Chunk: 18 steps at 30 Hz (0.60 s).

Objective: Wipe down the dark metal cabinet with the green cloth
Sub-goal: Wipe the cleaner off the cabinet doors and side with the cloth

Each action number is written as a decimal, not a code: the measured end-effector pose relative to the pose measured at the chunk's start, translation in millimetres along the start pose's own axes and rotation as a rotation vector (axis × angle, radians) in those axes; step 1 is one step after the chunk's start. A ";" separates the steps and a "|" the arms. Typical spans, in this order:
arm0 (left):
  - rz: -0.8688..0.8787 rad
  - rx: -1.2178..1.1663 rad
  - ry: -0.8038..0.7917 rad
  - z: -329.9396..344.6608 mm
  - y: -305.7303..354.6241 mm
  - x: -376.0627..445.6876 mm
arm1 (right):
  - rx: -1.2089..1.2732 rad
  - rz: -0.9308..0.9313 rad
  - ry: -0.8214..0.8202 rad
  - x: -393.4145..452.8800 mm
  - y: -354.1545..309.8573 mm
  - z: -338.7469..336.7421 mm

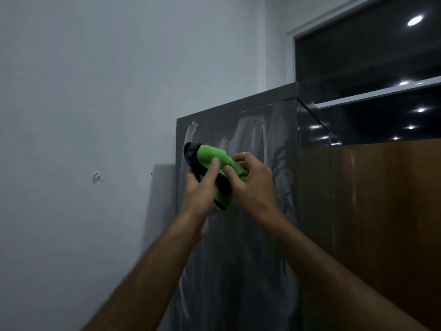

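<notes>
At the upper left of the dark metal cabinet [238,235], just below its top edge, the green cloth [216,161] is bunched into a thick roll with a dark edging or backing showing at its left end and underside. Both hands are together on it: the left hand [199,187] grips it from below, fingers curled up over the green face, and the right hand [250,180] pinches its right end with curled fingers. The cloth looks held just in front of the panel; whether it touches the metal cannot be told.

The cabinet's face carries pale, streaky smears across its upper part and down its middle, so the wiping seems well short of done. To the cabinet's right stands a brown wooden panel [381,223], above it a dark window [370,56] mirroring ceiling lights, and to the left a pale wall [95,91] bearing a small hook [96,177].

The risks from here are modest. A rolled cloth offers little flat face, so it may only push the residue about and leave fresh streaks. If the dark side is a rougher backing turned toward the metal, it could mark the finish. With both hands pinching high up, a loosened grip would let the cloth drop.
</notes>
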<state>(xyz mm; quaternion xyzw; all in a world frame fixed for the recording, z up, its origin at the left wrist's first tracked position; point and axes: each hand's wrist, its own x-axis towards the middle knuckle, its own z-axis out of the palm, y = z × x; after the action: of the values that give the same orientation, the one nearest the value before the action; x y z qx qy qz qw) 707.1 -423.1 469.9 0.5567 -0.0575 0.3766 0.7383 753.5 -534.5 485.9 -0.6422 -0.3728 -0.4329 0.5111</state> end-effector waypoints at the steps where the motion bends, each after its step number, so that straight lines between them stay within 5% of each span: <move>1: -0.033 -0.076 -0.061 9.0 2.3 2.2 | 0.011 -0.007 -0.017 -0.5 -0.4 1.6; 7: 0.098 0.055 0.101 20.1 5.0 46.0 | 0.006 -0.093 -0.203 14.6 6.3 -8.2; 13: 0.272 0.381 0.202 -20.1 8.6 109.6 | -0.407 -0.282 0.033 66.2 30.0 -45.9; 18: 0.346 0.554 0.296 -59.2 6.2 156.5 | -0.469 -0.265 0.190 93.6 53.9 -58.2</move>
<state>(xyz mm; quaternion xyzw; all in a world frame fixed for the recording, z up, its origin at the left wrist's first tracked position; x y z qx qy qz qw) 794.6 -294.3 531.5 0.6571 0.0609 0.5737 0.4852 825.5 -598.8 561.5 -0.6449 -0.2936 -0.6287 0.3204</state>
